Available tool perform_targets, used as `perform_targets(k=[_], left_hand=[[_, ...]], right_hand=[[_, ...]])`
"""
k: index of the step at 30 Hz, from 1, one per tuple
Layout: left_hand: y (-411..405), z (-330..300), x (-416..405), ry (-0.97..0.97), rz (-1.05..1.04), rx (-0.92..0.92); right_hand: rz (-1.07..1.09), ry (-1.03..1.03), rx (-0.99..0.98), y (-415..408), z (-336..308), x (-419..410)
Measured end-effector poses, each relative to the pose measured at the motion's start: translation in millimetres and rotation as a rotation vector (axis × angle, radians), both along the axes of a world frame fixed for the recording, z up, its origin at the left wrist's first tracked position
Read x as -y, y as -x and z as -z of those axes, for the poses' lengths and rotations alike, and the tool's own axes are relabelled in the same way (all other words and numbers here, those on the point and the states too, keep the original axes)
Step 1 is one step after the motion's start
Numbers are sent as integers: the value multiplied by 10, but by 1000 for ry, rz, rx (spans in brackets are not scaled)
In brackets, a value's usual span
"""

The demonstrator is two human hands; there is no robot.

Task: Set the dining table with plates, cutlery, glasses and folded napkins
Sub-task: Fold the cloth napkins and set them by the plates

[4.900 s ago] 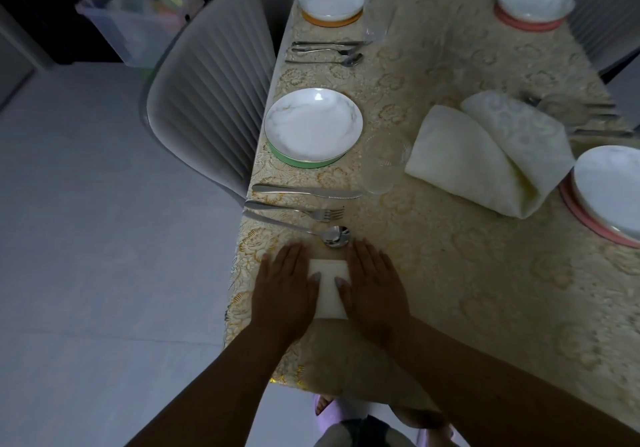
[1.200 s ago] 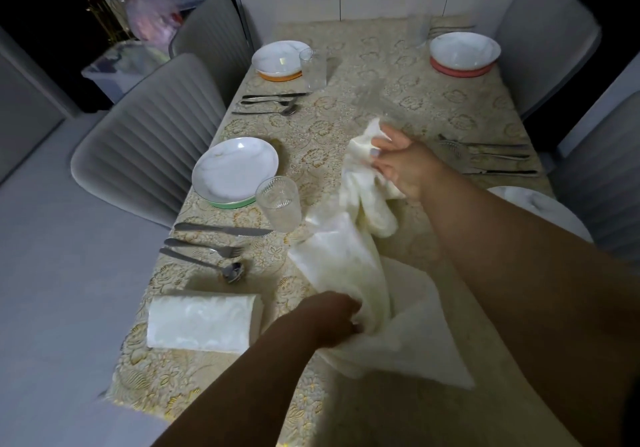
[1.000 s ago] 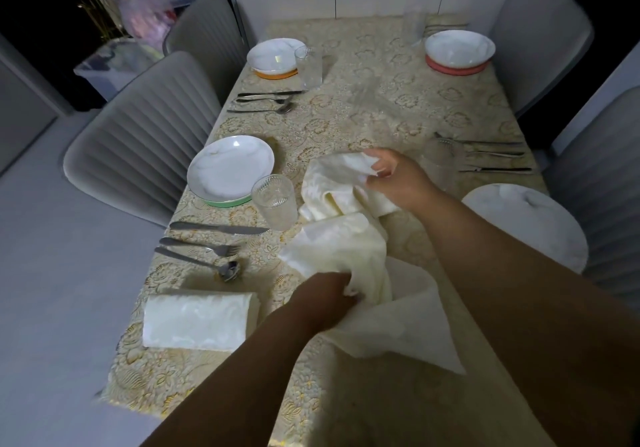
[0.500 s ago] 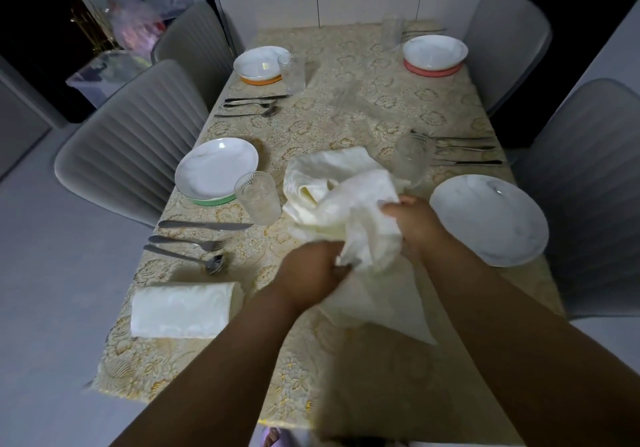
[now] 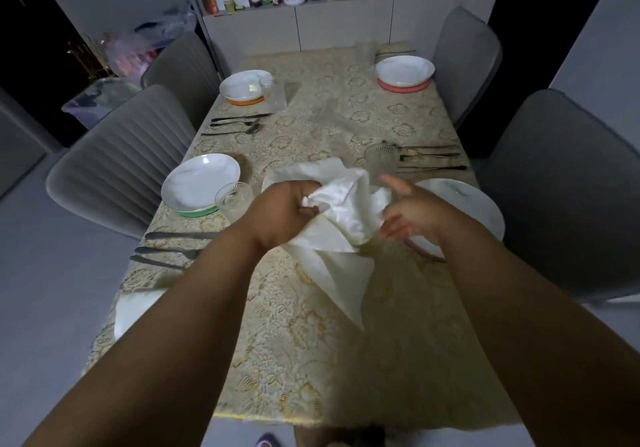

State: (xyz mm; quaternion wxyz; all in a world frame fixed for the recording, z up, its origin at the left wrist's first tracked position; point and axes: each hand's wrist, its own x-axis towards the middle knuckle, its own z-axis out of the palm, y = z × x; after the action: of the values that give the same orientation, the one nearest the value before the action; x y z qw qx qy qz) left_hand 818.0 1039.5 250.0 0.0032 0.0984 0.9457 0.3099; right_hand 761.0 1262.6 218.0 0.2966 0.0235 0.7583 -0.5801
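Note:
Both hands hold a crumpled cream napkin (image 5: pixel 346 204) above the middle of the table (image 5: pixel 311 360). My left hand (image 5: pixel 284 211) grips its bunched left side. My right hand (image 5: pixel 408 211) has the cloth's right side between thumb and curled fingers. One corner of the napkin hangs down toward the tablecloth. A folded napkin (image 5: pixel 135 308) lies at the near left edge, partly hidden by my left forearm. To the left are a green-rimmed plate (image 5: pixel 199 183), a glass (image 5: pixel 235 200) and cutlery (image 5: pixel 166 249). On the right are a white plate (image 5: pixel 464 204), a glass (image 5: pixel 381 161) and cutlery (image 5: pixel 429 159).
Two more settings sit at the far end: an orange-rimmed plate (image 5: pixel 242 88) with cutlery (image 5: pixel 239 124), and a pink-rimmed plate (image 5: pixel 405 70). Grey chairs (image 5: pixel 117 169) (image 5: pixel 568 197) flank the table. A cabinet (image 5: pixel 346 20) with bottles stands behind.
The folded napkin was left at the near left edge. Both hands took up the loose napkin, gathered it and lifted it off the table; my right hand came in close to my left.

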Motion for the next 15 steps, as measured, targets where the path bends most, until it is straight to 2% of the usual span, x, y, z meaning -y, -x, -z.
perform_targets(k=[3,5,7,10,13,15], left_hand=[[-80,-148,-20,-101,46,82],[-106,-258,-22,-110,35,104],[-100,-321,13,24,-32,91],[-35,-288,145,342,-161,54],[3,-256,235,600,-215,127],[32,-285,268,666,-262,121]], right_hand=[[-223,-68,246,-89,137,-66],[-240,-101,277,-117,261,-101],[-84,-99,227,-74,340,-142],[161,-45,89,54,310,-211],[282,26,-99,110,86,-231],[313,83,-183,107,-99,-188]])
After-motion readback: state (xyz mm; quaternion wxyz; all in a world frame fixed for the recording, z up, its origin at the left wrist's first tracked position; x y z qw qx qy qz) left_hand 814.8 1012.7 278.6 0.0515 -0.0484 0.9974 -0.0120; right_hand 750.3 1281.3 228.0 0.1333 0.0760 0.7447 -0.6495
